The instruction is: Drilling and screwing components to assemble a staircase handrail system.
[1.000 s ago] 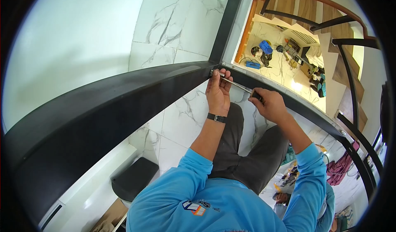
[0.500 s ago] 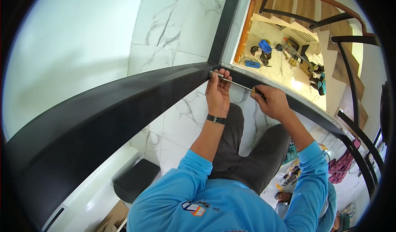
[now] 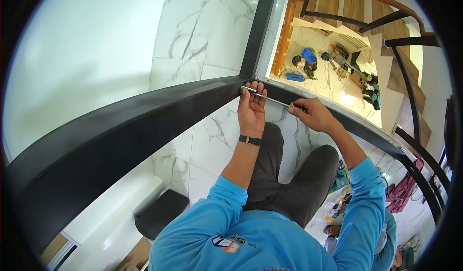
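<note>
My right hand (image 3: 316, 114) is closed round the handle of a screwdriver (image 3: 276, 100), whose thin metal shaft points left. The tip end reaches a small shiny metal cylinder (image 3: 248, 89) at the corner of the black metal frame (image 3: 144, 121). My left hand (image 3: 251, 111), palm up, pinches that cylinder between thumb and fingers and supports the shaft's tip end. Whether the cylinder is attached to the frame is hidden by the fingers.
Beyond the frame, a stairwell opening shows tools on a floor below, a blue tool case (image 3: 309, 55) among them. A wooden staircase with a black railing (image 3: 407, 83) curves along the right. A black-lidded bin (image 3: 161, 213) stands lower left. Another person (image 3: 386, 242) is at lower right.
Both hands and the screwdriver sit slightly further left in the picture, which itself has shifted a little. The grips stay the same.
</note>
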Demonstrator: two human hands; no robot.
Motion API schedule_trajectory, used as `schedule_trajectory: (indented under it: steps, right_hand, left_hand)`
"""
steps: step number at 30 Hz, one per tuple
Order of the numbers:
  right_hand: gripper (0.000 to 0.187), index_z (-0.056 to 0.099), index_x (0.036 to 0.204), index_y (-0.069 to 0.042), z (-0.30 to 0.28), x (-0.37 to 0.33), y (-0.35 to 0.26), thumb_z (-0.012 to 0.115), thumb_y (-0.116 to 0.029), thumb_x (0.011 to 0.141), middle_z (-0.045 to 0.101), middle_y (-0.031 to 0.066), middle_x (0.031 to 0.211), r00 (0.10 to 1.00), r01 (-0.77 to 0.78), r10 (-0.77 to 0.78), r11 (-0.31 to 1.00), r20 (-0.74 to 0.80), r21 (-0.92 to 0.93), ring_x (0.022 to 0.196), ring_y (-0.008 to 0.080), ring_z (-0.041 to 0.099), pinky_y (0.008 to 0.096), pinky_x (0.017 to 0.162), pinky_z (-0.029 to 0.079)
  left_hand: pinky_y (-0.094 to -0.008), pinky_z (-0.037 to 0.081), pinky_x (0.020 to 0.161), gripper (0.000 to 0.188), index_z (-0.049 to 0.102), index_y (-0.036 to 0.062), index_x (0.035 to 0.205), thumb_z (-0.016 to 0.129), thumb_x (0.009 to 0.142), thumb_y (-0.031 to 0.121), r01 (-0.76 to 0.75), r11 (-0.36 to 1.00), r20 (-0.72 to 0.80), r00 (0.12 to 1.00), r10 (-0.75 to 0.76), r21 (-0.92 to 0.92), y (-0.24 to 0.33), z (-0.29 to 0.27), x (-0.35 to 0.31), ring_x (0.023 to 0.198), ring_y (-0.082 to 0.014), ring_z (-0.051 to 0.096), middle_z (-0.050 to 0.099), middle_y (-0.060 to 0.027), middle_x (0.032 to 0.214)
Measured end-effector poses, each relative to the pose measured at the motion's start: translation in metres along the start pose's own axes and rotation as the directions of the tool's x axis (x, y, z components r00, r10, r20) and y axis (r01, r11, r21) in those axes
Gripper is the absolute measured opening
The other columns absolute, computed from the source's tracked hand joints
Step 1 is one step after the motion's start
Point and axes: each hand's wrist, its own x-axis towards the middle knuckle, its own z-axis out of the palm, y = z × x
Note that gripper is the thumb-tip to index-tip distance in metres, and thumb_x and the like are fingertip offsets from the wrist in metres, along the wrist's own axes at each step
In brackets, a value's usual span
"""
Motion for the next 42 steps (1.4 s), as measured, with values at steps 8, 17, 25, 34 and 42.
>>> schedule_trajectory:
  steps: [8,17,25,34,42]
  right_hand:
    - [0.035,0.071,0.094,-0.003,0.006,-0.011,-0.013,0.067,-0.038,0.092,0.063,0.0191,0.065,0.982,0.101,-0.136,0.964,-0.127,-0.248,0.062,0.038,0.062,0.0448,0.059,0.048]
    - [0.034,0.069,0.089,-0.004,0.006,-0.01,-0.013,0.067,-0.038,0.092,0.064,0.0187,0.067,0.976,0.129,-0.173,0.95,-0.135,-0.284,0.065,0.0392,0.063,0.0462,0.06,0.049]
    - [0.033,0.066,0.087,-0.005,0.011,-0.012,-0.013,0.068,-0.037,0.091,0.066,0.017,0.071,0.927,0.204,-0.31,0.89,-0.211,-0.408,0.067,0.0382,0.065,0.047,0.063,0.051]
    - [0.042,0.068,0.094,-0.002,-0.008,0.009,0.001,0.064,-0.044,0.096,0.056,0.0045,0.058,0.99,-0.026,0.014,0.996,0.137,0.084,0.048,0.0176,0.053,0.0324,0.048,0.042]
    - [0.046,0.065,0.092,-0.005,-0.014,0.009,-0.008,0.057,-0.049,0.099,0.046,-0.0039,0.057,0.895,-0.356,0.237,0.89,0.379,0.284,0.045,0.0067,0.042,0.0237,0.041,0.033]
  left_hand:
    - [-0.0393,0.054,0.1,0.026,0.059,0.0077,0.121,0.058,0.101,0.025,0.015,1.0,0.013,1.0,-0.015,-0.018,0.0,-0.003,0.002,0.115,-0.0224,0.064,0.067,-0.0076,0.121]
    - [-0.0403,0.053,0.102,0.028,0.06,0.0073,0.122,0.059,0.101,0.025,0.021,0.999,0.047,0.999,-0.018,-0.048,-0.001,-0.005,0.003,0.118,-0.0233,0.063,0.066,-0.0088,0.124]
    - [-0.0406,0.052,0.103,0.03,0.059,0.0072,0.123,0.059,0.101,0.027,0.016,0.998,0.085,0.996,-0.011,-0.054,-0.001,-0.004,0.003,0.119,-0.023,0.062,0.066,-0.0085,0.124]
    - [-0.0392,0.052,0.104,0.03,0.059,0.0079,0.123,0.057,0.102,0.029,0.013,0.999,0.09,0.996,-0.009,-0.047,-0.002,-0.004,0.003,0.12,-0.0217,0.062,0.065,-0.0076,0.127]
    - [-0.0388,0.051,0.104,0.031,0.058,0.0077,0.124,0.057,0.102,0.029,0.008,1.0,0.109,0.994,-0.006,-0.024,-0.001,-0.003,0.002,0.121,-0.0217,0.061,0.065,-0.0078,0.127]
